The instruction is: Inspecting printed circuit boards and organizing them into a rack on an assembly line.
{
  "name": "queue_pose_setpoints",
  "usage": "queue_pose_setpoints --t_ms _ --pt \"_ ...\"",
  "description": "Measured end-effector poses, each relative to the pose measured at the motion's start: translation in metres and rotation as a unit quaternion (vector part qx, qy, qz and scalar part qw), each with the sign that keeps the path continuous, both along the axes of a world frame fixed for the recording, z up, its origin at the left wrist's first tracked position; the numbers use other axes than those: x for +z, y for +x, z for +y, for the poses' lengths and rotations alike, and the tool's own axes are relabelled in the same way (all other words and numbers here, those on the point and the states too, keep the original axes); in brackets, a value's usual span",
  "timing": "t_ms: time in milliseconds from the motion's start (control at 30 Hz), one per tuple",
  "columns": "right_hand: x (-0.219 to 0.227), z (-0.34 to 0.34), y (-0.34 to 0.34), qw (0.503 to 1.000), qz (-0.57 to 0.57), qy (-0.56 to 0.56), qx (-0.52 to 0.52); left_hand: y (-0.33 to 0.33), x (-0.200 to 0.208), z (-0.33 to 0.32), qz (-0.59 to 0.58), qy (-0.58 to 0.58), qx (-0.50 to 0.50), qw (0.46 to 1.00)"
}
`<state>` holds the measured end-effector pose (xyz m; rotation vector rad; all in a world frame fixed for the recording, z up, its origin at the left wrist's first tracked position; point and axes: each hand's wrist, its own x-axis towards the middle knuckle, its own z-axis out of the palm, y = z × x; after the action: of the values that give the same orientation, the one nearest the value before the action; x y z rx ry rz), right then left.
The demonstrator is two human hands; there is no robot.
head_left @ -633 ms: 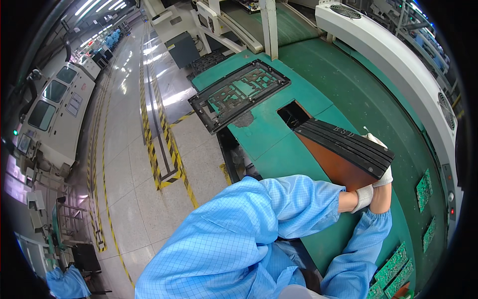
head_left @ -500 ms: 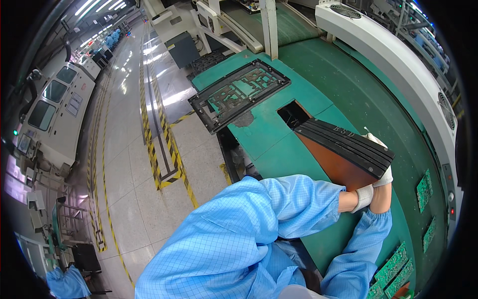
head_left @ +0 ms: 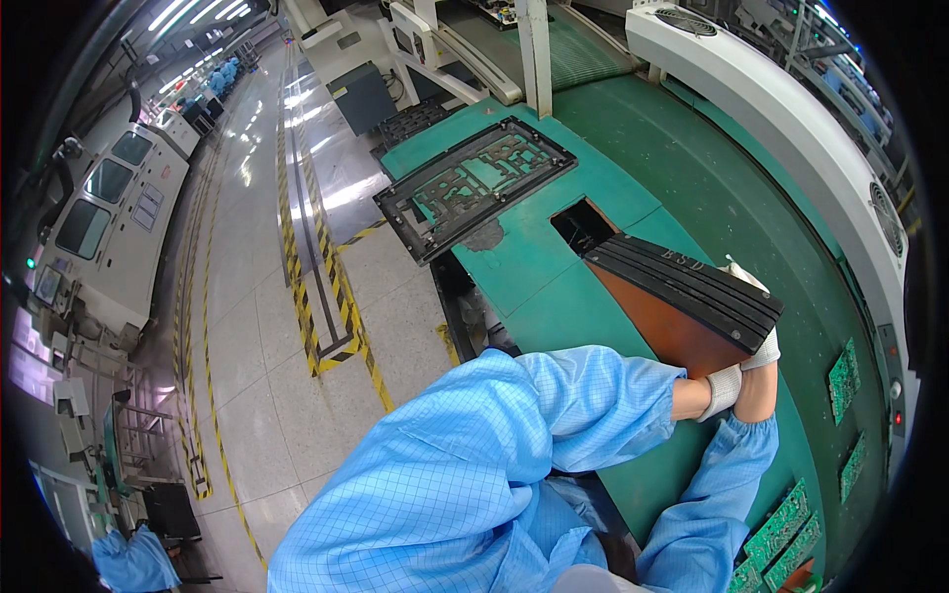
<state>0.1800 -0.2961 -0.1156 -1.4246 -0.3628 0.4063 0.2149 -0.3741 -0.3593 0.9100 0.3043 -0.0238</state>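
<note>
A long block-like thing stands tilted on the green bench, with a ridged black top and a flat brown side. Close against its near right end are both my hands, in white knitted gloves. My left hand reaches in below the brown side's corner; only its cuff end shows and its fingers are hidden. On the far side, my right hand is partly covered by the black ridges. A bit of white glove comes out above the top edge, but the block hides what the fingers hold, if anything.
A black frame fixture with cut-outs lies on the bench, beside a square opening. Green circuit boards lie along the green belt at right. A long white machine cover arches over the belt's far side.
</note>
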Motion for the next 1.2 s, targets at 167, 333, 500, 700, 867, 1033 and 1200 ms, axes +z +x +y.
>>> queue_pose_setpoints --t_ms 167,333,500,700,867,1033,1200 --pt "-0.007 0.0 0.009 1.0 0.026 0.015 0.006 0.0 -0.003 0.006 -0.003 -0.007 0.001 1.0" --pt "-0.005 0.001 0.004 0.999 0.03 0.014 -0.004 0.005 -0.003 -0.002 -0.005 -0.015 0.003 1.0" --pt "-0.005 0.002 0.004 0.999 0.034 0.03 -0.009 0.009 -0.006 -0.004 -0.008 -0.022 0.005 1.0" --pt "-0.009 -0.001 0.01 0.999 0.049 0.024 0.002 0.008 -0.004 0.002 -0.012 -0.031 0.006 0.999" --pt "-0.007 -0.001 0.006 0.998 0.048 0.035 -0.007 -0.002 -0.005 0.009 -0.015 -0.038 0.008 0.999" --pt "-0.003 0.003 0.004 0.999 0.036 0.029 -0.004 -0.003 -0.006 0.009 -0.017 -0.046 0.01 0.999" --pt "-0.002 0.003 0.002 0.999 0.041 0.034 -0.007 0.006 -0.008 0.004 -0.019 -0.053 0.011 0.998"
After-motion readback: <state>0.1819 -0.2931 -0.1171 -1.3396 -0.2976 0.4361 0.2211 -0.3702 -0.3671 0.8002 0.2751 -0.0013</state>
